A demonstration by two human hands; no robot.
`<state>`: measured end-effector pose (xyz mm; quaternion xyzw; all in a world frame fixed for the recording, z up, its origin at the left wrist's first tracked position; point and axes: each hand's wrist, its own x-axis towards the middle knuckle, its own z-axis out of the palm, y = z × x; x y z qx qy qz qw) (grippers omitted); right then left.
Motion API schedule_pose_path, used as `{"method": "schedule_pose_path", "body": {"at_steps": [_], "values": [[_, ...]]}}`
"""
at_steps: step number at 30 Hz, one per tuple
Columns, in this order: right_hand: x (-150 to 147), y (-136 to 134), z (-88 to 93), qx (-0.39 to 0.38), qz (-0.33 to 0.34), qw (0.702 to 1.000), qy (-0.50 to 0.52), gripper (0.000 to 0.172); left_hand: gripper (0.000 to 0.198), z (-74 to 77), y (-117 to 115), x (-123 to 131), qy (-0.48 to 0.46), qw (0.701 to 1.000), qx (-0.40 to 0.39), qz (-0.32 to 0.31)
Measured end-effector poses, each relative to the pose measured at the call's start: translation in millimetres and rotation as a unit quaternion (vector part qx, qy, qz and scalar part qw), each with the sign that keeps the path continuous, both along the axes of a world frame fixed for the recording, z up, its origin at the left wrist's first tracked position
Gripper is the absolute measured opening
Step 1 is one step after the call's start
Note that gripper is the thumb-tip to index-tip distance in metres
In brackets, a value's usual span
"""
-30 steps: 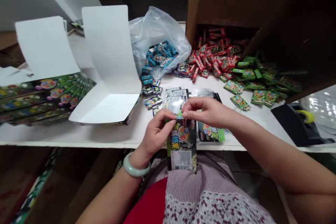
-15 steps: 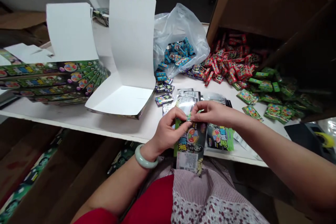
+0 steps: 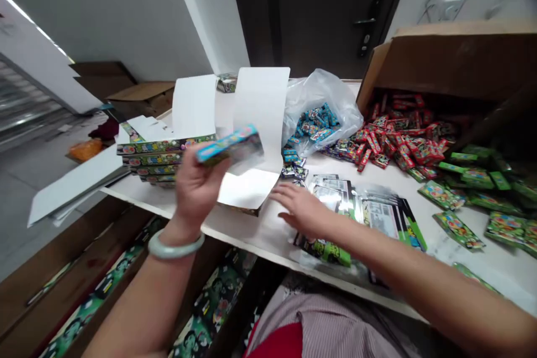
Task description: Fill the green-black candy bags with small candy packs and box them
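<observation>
My left hand (image 3: 195,182), with a pale green bangle at its wrist, is raised and closed on a blurred blue-edged packet (image 3: 230,148). The packet is in front of an open white-lined box (image 3: 262,117), whose lid stands up. My right hand (image 3: 300,210) hovers at or over the table, fingers stretched out and nothing visible in them. Close by it lie dark pouches with green ends (image 3: 329,251) and small purple-black packets (image 3: 293,170). Whether the right fingertips touch the table I cannot tell.
Behind are stacked printed boxes (image 3: 155,162) on the left and a clear plastic bag (image 3: 342,95) of blue packets. Red packets (image 3: 403,140) spill from a large carton (image 3: 457,61); green packets (image 3: 474,173) lie at right. Cartons of green printed packs (image 3: 210,296) stand below the table edge.
My hands have parted from the dark pouch they pinched together. The left rose leftward and now holds the blue-edged packet; the right opened. The view has swung up and left.
</observation>
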<state>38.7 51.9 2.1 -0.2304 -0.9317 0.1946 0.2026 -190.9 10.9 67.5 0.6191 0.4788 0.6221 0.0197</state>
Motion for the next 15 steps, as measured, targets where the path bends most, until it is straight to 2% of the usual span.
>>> {"method": "schedule_pose_path", "body": {"at_steps": [1, 3, 6, 9, 11, 13, 15], "values": [[-17, -3, -6.3, 0.031, 0.004, 0.999, -0.027, 0.047, 0.029, -6.1, 16, -7, 0.095, 0.995, -0.032, -0.002], [-43, -7, -19.7, 0.065, 0.002, 0.996, -0.067, 0.045, 0.032, -29.8, 42, -15, 0.28, 0.951, -0.125, -0.049], [-61, -10, -40.9, 0.089, 0.017, 0.991, -0.103, 0.021, 0.036, -76.7, 58, -18, 0.358, 0.91, -0.184, -0.099], [-61, -10, -60.5, 0.108, 0.046, 0.985, -0.126, 0.016, 0.046, -110.6, 49, -17, 0.382, 0.891, -0.213, -0.117], [-60, -9, -70.0, 0.116, 0.049, 0.984, -0.129, 0.015, 0.056, -119.9, 41, -17, 0.411, 0.871, -0.242, -0.116], [-60, -8, -75.5, 0.118, 0.046, 0.984, -0.127, 0.015, 0.063, -121.5, 38, -19, 0.459, 0.842, -0.266, -0.103], [-60, -8, -77.1, 0.116, 0.043, 0.984, -0.127, 0.015, 0.06, -120.1, 42, -23, 0.508, 0.814, -0.267, -0.09]]}}
